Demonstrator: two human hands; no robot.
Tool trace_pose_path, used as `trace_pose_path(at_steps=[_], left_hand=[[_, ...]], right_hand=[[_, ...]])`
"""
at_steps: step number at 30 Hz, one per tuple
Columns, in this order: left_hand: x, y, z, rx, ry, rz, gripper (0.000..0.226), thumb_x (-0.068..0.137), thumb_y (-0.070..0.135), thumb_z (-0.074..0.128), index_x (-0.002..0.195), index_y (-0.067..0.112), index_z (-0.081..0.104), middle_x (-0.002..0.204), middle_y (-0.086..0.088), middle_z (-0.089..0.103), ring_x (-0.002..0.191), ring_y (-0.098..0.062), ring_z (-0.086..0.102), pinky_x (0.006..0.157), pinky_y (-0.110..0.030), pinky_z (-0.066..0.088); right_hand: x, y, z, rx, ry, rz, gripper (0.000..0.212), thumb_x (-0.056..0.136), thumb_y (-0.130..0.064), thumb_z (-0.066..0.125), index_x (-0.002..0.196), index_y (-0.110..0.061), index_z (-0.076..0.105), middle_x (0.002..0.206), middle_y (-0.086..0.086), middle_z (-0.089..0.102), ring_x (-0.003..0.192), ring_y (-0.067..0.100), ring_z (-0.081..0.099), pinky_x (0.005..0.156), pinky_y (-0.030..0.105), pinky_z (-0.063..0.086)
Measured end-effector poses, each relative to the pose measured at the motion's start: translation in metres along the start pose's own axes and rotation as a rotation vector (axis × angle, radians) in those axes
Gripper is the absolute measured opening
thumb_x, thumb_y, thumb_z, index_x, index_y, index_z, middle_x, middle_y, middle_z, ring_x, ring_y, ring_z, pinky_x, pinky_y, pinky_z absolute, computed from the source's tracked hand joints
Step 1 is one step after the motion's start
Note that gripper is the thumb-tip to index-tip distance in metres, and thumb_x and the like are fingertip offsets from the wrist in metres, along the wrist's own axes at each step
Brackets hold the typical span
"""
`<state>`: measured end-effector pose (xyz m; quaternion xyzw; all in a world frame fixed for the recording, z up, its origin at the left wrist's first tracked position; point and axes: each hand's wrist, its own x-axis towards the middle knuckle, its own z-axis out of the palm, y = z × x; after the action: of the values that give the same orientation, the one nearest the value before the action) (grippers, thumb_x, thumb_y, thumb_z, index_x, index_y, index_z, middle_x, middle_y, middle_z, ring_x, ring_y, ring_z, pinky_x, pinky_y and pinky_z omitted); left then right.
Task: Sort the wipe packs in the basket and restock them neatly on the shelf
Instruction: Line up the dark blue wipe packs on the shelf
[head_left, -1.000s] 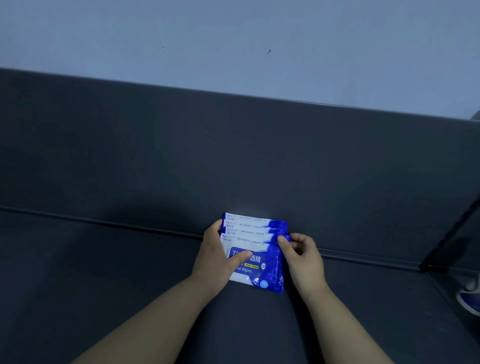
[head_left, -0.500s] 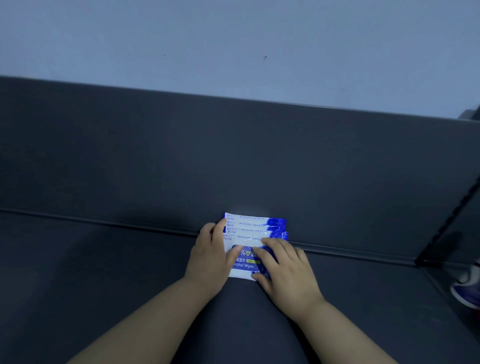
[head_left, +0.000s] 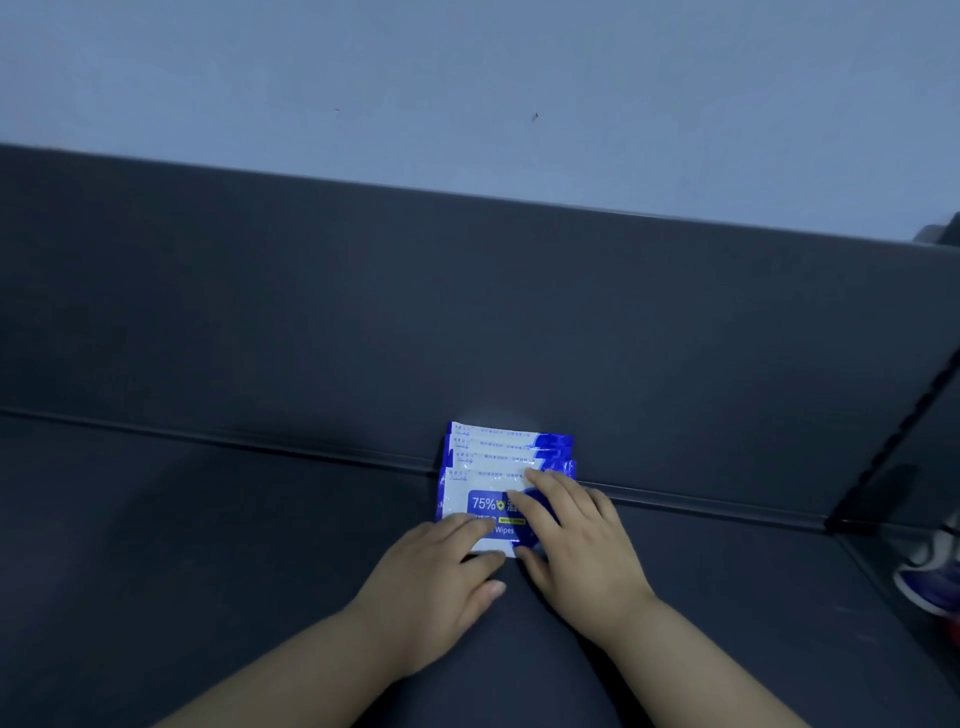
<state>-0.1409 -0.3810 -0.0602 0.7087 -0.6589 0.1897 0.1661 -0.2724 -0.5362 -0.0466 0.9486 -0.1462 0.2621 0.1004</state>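
2 arms in view, both bare as far as they show: left forearm and right forearm uncovered, wrists bare too. Left hand and right hand are ungloved. Fingers are short and fairly thick with rounded tips. Left thumbnail is visible, trimmed short. Right-hand knuckles show as shallow bumps. Light is dim, so finer detail can't be made out.
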Motion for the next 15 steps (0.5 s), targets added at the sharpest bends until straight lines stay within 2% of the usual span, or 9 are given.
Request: trace_pose_path(at_steps=[4,7,10,12,15], left_hand=[[-0.002,-0.004,0.000,-0.019,-0.030,0.004,0.035,0.092,0.046,0.038,0.106,0.032,0.067,0.123,0.009,0.060,0.113,-0.009,0.057,0.086,-0.022,0.051],[-0.002,-0.005,-0.002,-0.019,-0.030,0.012,0.036,0.092,0.047,0.038,0.106,0.033,0.067,0.123,0.010,0.059,0.112,-0.008,0.057,0.087,-0.020,0.051],[-0.004,-0.004,-0.003,-0.029,-0.027,0.020,0.037,0.091,0.048,0.037,0.103,0.034,0.070,0.122,0.009,0.061,0.111,-0.008,0.059,0.089,-0.021,0.050],[-0.006,-0.006,-0.001,-0.038,-0.032,0.026,0.041,0.095,0.048,0.031,0.104,0.035,0.069,0.125,0.010,0.060,0.115,-0.008,0.057,0.094,-0.022,0.048],[-0.008,-0.012,0.002,-0.018,-0.051,0.048,0.042,0.096,0.049,0.028,0.109,0.038,0.067,0.131,0.012,0.056,0.120,-0.006,0.054,0.099,-0.028,0.046]], right_hand=[[-0.007,-0.002,-0.003,0.019,-0.043,0.011,0.058,0.061,-0.032,0.077,0.116,-0.025,0.060,0.126,0.000,0.059,0.114,0.020,0.059,0.088,0.034,0.050],[-0.010,-0.004,-0.007,0.025,-0.036,0.010,0.049,0.064,-0.032,0.076,0.110,-0.025,0.064,0.122,-0.001,0.061,0.109,0.019,0.061,0.085,0.033,0.050],[-0.015,-0.011,-0.012,0.035,-0.027,-0.038,0.030,0.072,-0.036,0.059,0.100,-0.028,0.068,0.111,-0.006,0.064,0.099,0.015,0.063,0.077,0.028,0.051],[-0.018,-0.016,-0.015,0.035,-0.067,-0.061,0.031,0.076,-0.042,0.046,0.094,-0.032,0.069,0.104,-0.009,0.066,0.093,0.012,0.064,0.072,0.025,0.051],[-0.024,-0.021,-0.016,0.019,-0.122,-0.051,0.036,0.078,-0.050,0.040,0.085,-0.035,0.071,0.103,-0.009,0.068,0.094,0.012,0.066,0.069,0.025,0.052]])
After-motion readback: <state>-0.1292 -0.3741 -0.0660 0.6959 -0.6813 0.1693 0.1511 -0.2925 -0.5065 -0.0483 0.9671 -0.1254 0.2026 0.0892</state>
